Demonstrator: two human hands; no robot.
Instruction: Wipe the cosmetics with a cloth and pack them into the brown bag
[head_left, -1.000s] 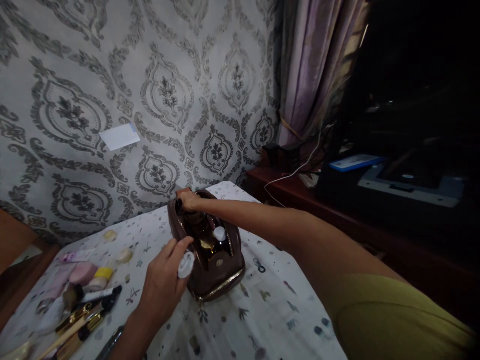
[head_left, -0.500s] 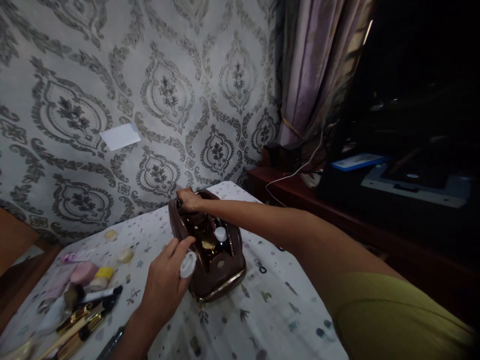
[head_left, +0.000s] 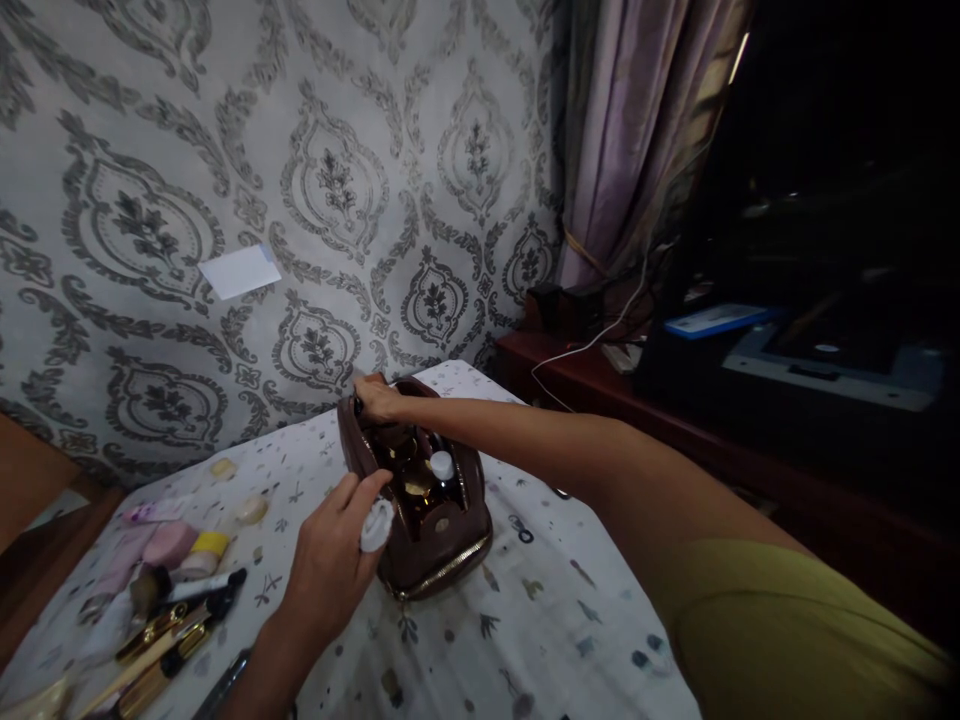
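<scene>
A dark brown zippered bag [head_left: 435, 560] stands open on the table, its mouth facing up. Inside, a bottle with a white cap [head_left: 442, 466] shows beside shiny gold-coloured surfaces. My right hand [head_left: 379, 402] reaches across to the bag's far end, its fingers closed at the rim; the fingertips are partly hidden. My left hand [head_left: 334, 545] is at the bag's near left side, closed around an item with a round white end [head_left: 376, 526]. The rest of that item is hidden by my palm. My left thumb and forefinger are next to the open zipper edge.
Makeup brushes [head_left: 150, 590], gold-and-black tubes [head_left: 161, 675], a pink item [head_left: 169, 545] and a yellow-lidded jar [head_left: 208, 548] lie at the left on the patterned tablecloth [head_left: 570, 640]. The wallpapered wall [head_left: 337, 180] rises behind. A dark red cabinet [head_left: 592, 380] with a white cable stands right.
Hardly anything differs. Both hands keep their places at the bag, and the white-ended item in my left hand appears turned very slightly.
</scene>
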